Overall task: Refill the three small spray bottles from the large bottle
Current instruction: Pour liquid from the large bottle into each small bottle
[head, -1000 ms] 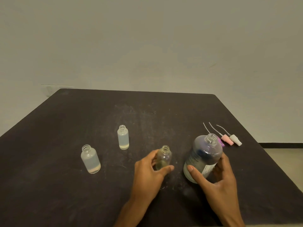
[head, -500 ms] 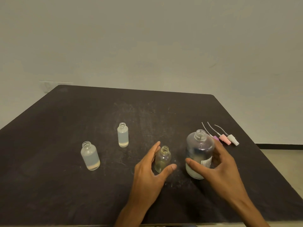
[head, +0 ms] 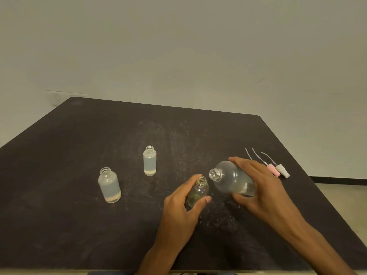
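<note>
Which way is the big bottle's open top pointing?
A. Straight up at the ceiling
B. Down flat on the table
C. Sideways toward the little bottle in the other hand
C: the right hand tips the large bottle, its mouth beside the small bottle held by the left hand.

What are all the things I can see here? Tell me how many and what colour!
large bottle: 1, clear, open top, tipped toward the small bottle, held over the table at right of centre
small bottle in hand: 1, clear with a yellowish tint, open, centre front
small bottles standing free: 2, frosted white with a little pale liquid at the bottom, open; one at the left, one further back
spray tops: pink and white ones show, with thin tubes; lying at the right; the hand may hide more
table: 1, dark, scuffed
wall: pale, behind
left hand: 1, holding the small bottle
right hand: 1, holding the large bottle
</note>
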